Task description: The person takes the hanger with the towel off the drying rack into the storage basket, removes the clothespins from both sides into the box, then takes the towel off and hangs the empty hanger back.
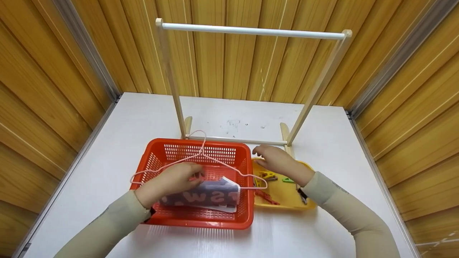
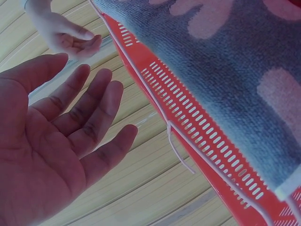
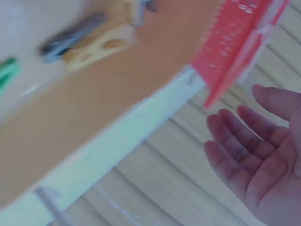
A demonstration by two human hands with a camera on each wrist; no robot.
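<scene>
A thin pink clothes hanger (image 1: 222, 163) lies across the red basket (image 1: 247, 218), its hook toward the rack. A grey-blue towel (image 1: 215, 195) with pink lettering covers the middle of the hanger's lower bar; whether it is folded round the bar I cannot tell. My left hand (image 1: 179, 177) is over the hanger and the towel's left part. In the left wrist view its fingers are spread and loosely bent, holding nothing. Above the corner between the red basket and the yellow tray (image 1: 287, 202) is my right hand (image 1: 274, 157), its fingers relaxed and empty.
Behind the basket stands a wooden rack with a white top bar (image 1: 251, 31). Several coloured clips, including a green clip (image 1: 288, 180) and a red clip (image 1: 265, 197), lie in the yellow tray. Wood-patterned walls (image 1: 222, 64) enclose the white table (image 1: 143, 114) on three sides.
</scene>
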